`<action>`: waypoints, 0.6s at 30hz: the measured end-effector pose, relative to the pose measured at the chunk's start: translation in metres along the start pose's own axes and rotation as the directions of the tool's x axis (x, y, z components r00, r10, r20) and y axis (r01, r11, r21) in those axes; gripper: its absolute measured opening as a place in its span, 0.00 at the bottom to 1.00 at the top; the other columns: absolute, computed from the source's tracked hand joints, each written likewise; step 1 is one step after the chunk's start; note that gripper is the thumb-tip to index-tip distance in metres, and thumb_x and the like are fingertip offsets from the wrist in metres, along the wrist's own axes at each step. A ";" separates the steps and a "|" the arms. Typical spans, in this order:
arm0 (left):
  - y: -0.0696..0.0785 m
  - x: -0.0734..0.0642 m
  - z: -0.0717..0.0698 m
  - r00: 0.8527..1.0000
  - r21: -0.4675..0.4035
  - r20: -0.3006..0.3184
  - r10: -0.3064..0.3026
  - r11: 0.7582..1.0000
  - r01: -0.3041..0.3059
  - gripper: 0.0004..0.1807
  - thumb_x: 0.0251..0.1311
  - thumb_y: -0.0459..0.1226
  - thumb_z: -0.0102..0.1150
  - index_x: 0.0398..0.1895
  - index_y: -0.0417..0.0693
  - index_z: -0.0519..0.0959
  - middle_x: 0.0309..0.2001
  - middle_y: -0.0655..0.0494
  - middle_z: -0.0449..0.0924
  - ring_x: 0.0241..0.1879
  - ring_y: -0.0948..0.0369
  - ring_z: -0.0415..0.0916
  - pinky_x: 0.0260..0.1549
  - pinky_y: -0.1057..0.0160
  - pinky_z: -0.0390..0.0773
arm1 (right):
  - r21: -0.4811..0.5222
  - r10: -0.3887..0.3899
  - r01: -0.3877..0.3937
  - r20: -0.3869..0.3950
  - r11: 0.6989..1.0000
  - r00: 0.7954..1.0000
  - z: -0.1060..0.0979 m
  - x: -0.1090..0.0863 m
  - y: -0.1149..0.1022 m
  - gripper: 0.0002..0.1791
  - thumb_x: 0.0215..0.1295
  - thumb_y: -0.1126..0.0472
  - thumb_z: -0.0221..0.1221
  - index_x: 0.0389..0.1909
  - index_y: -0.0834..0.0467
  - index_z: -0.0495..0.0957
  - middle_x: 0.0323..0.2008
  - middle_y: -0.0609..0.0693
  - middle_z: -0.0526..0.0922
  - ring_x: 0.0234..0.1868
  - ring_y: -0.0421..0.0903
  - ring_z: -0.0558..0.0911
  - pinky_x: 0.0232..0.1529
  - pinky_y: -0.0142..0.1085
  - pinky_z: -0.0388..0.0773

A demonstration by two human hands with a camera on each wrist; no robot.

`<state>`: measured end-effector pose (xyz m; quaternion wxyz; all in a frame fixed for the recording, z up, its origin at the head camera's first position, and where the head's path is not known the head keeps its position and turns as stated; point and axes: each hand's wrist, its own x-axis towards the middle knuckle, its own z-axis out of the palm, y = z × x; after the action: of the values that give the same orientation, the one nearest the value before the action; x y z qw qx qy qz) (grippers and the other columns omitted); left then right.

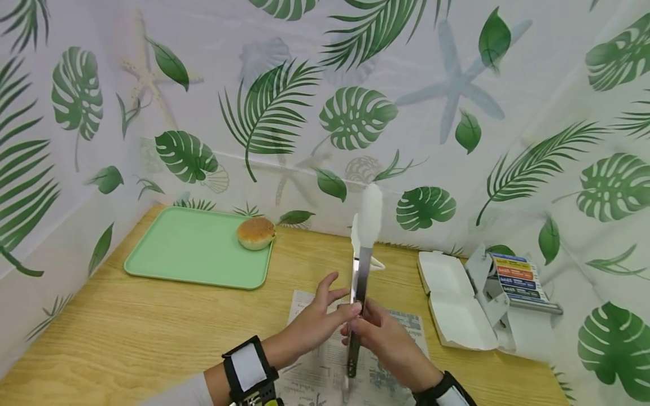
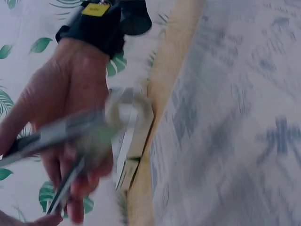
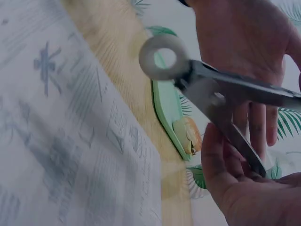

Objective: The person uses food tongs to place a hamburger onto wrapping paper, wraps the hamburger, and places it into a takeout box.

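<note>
Metal tongs (image 1: 363, 270) ran twelve to six o'clock between the left hand (image 1: 316, 318), thumb touching, fingers extended, and the equally near right hand (image 1: 395, 342), which gripped them. A bun (image 1: 255, 233) lay at that hand's ten o'clock.

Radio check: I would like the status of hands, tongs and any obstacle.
Right hand grips tongs; left hand touches them. Tongs above printed paper. No obstacle seen.

Green tray (image 1: 188, 245) (bun (image 1: 255, 233) on its far right corner), open white box (image 1: 453, 301), label dispenser (image 1: 519, 285).
</note>
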<state>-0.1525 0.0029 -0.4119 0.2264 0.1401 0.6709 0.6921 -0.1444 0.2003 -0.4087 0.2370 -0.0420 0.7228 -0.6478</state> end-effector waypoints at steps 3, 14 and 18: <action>-0.001 -0.006 -0.018 0.998 0.129 -0.007 -0.055 0.990 0.055 0.48 0.69 0.66 0.48 0.83 0.57 0.41 0.78 0.46 0.55 0.75 0.45 0.57 0.68 0.37 0.62 | -0.124 0.013 -0.023 -0.079 0.992 0.997 -0.009 0.004 -0.008 0.42 0.73 0.46 0.60 0.77 0.60 0.53 0.57 0.62 0.75 0.49 0.53 0.80 0.51 0.45 0.82; -0.035 -0.029 -0.134 0.971 0.764 -0.200 0.130 0.641 0.071 0.29 0.73 0.47 0.56 0.69 0.38 0.72 0.67 0.40 0.72 0.69 0.41 0.65 0.65 0.40 0.68 | -0.836 -0.225 0.117 -0.007 0.535 0.974 -0.036 0.055 -0.052 0.29 0.64 0.40 0.67 0.54 0.58 0.77 0.42 0.53 0.83 0.29 0.45 0.73 0.29 0.38 0.69; -0.045 -0.034 -0.168 0.951 0.945 -0.160 0.265 0.319 0.070 0.19 0.67 0.40 0.64 0.56 0.39 0.81 0.52 0.43 0.82 0.52 0.45 0.77 0.48 0.47 0.80 | -0.892 -0.199 0.118 0.032 0.436 0.980 -0.027 0.080 -0.061 0.26 0.62 0.40 0.68 0.45 0.59 0.77 0.34 0.53 0.80 0.28 0.45 0.73 0.29 0.39 0.69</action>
<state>-0.2016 -0.1601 -0.4628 -0.0395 0.1845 0.9619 0.1978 -0.2408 0.1864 -0.3724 0.0901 -0.2021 0.9557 -0.1942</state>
